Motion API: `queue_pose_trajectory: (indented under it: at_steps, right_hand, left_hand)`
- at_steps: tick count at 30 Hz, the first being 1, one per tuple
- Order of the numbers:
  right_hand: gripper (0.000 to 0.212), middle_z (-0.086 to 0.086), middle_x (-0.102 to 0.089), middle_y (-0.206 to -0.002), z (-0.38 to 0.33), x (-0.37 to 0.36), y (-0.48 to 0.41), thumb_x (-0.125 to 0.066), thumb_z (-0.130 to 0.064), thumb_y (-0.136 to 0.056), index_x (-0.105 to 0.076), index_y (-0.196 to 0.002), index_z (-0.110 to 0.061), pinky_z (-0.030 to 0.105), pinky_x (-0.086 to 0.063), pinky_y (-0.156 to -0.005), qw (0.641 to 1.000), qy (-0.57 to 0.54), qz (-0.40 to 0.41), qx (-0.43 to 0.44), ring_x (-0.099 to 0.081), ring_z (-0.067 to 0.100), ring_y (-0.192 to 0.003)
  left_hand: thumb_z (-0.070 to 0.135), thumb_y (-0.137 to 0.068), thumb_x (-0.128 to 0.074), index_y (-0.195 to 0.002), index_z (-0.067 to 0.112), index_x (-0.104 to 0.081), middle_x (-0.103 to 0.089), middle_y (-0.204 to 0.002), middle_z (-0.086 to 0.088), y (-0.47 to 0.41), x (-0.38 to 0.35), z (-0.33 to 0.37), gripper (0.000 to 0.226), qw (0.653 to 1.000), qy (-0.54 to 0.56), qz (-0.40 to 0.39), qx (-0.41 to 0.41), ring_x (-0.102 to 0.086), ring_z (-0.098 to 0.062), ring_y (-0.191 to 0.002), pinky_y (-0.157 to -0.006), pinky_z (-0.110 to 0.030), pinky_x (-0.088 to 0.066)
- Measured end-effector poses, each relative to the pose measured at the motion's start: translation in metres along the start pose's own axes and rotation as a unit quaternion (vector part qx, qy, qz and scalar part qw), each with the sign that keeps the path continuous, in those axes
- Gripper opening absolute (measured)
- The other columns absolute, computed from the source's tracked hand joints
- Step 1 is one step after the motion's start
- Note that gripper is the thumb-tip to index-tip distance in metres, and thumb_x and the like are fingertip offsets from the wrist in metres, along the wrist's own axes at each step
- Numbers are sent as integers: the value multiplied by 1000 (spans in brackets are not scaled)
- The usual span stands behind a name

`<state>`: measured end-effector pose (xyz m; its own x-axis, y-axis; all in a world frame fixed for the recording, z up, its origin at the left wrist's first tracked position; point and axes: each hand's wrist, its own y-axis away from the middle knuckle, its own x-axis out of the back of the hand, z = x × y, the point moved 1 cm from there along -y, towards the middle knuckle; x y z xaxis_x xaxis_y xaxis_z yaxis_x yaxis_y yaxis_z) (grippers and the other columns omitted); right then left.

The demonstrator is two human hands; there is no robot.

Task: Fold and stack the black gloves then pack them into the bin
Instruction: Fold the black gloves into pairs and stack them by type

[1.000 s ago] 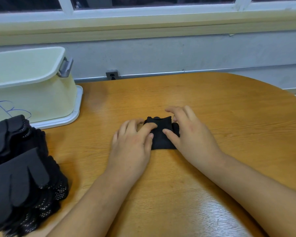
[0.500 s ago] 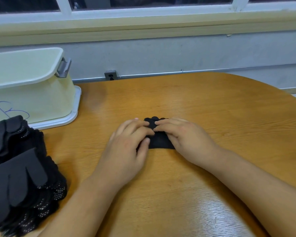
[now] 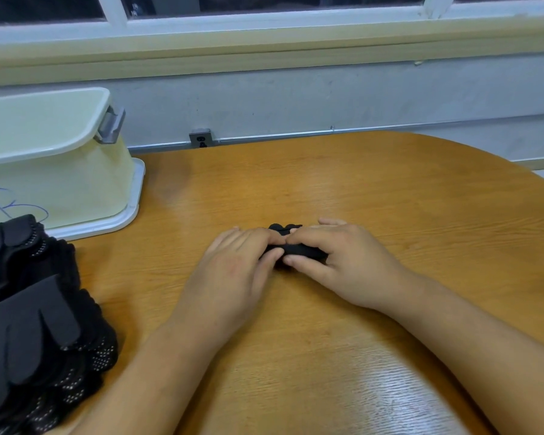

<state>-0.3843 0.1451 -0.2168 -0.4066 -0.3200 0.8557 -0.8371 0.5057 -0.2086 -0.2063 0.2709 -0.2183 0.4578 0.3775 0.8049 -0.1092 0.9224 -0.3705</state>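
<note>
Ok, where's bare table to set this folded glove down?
Bare table lies past the folded glove, between the bin and the far right edge, and right of the right hand. The near left is crowded: the glove pile sits before the bin.

Left hand (image 3: pixel 233 271), right hand (image 3: pixel 349 265) close together, fingers (image 3: pixel 308 238) curled

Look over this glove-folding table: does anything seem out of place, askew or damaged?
Nothing is spilled or damaged. The left hand and right hand pinch the folded glove on the table. The only untidy spot is the pile of unfolded gloves at its left edge, heaped unevenly; the cream bin stands upright.
</note>
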Motion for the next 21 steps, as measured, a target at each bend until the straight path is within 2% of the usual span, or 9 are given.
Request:
queue_pose_trajectory:
  at_steps: [3, 5, 7, 10, 12, 14, 15, 18, 21]
  right_hand:
    - [12, -16, -75, -94, -3, 6, 6, -70, -43, -103, -77, -110, -37, 36, -55, -82, 988, -153, 6, -38, -69, 10, -89]
    - [5, -8, -77, -90, -6, 10, 6, -77, -33, -99, -80, -103, -32, 38, -55, -75, 960, -270, 2, -68, -70, 13, -82]
    - [5, -4, -76, -86, -8, 12, 5, -79, -25, -97, -81, -100, -22, 29, -53, -69, 933, -351, 2, -82, -68, 12, -77]
    - [12, 3, -79, -91, -8, 13, 4, -76, -21, -97, -80, -103, -12, 24, -55, -73, 904, -416, -2, -100, -73, 13, -84]
    - [14, 5, -80, -98, -8, 13, 4, -74, -20, -98, -80, -107, -10, 25, -57, -77, 894, -433, 1, -112, -75, 16, -91]
    - [15, 5, -81, -102, -6, 13, 5, -73, -18, -100, -80, -111, -11, 26, -59, -80, 894, -431, -3, -118, -77, 17, -96]
    - [16, 5, -81, -104, -6, 13, 5, -72, -18, -101, -80, -113, -11, 26, -59, -81, 896, -428, -4, -121, -77, 18, -99]
    - [17, 4, -81, -106, -5, 14, 5, -71, -19, -102, -81, -114, -14, 27, -60, -83, 893, -431, 6, -131, -77, 19, -101]
    - [15, 6, -81, -106, -3, 13, 5, -72, -18, -101, -81, -112, -12, 28, -58, -84, 883, -449, 16, -139, -77, 20, -100]
  left_hand:
    - [36, -107, -59, -117, 34, -71, -70, -106, 24, 3, 8, 9, 16, 992, 98, 39, 62, -64, 1, -105, -90, -18, -47]
    - [30, -102, -67, -111, 35, -74, -73, -104, 24, 5, 14, 15, 13, 975, 182, 63, 114, -68, -1, -103, -83, -14, -49]
    - [25, -98, -73, -108, 32, -76, -77, -100, 18, 4, 20, 19, 13, 943, 281, 74, 160, -72, -3, -99, -82, -14, -52]
    - [36, -93, -77, -115, 26, -75, -81, -100, 3, 0, 23, 16, 23, 868, 431, 59, 239, -75, -10, -96, -79, -23, -57]
    - [49, -96, -73, -124, 21, -74, -79, -113, -4, -1, 19, 7, 39, 790, 534, 16, 301, -75, -18, -107, -81, -32, -61]
    - [55, -100, -61, -136, 8, -68, -73, -132, -15, -2, 17, 3, 59, 717, 613, -46, 327, -70, -30, -124, -93, -48, -62]
    - [55, -105, -55, -140, 3, -65, -69, -137, -19, -2, 18, 2, 63, 701, 629, -72, 328, -67, -35, -129, -99, -55, -59]
    - [41, -109, -50, -142, 4, -62, -69, -138, -20, -2, 20, -1, 52, 699, 627, -118, 322, -66, -36, -130, -107, -59, -53]
    - [30, -105, -59, -137, 6, -67, -73, -130, -19, -1, 16, -2, 41, 727, 594, -118, 323, -71, -34, -123, -98, -48, -61]
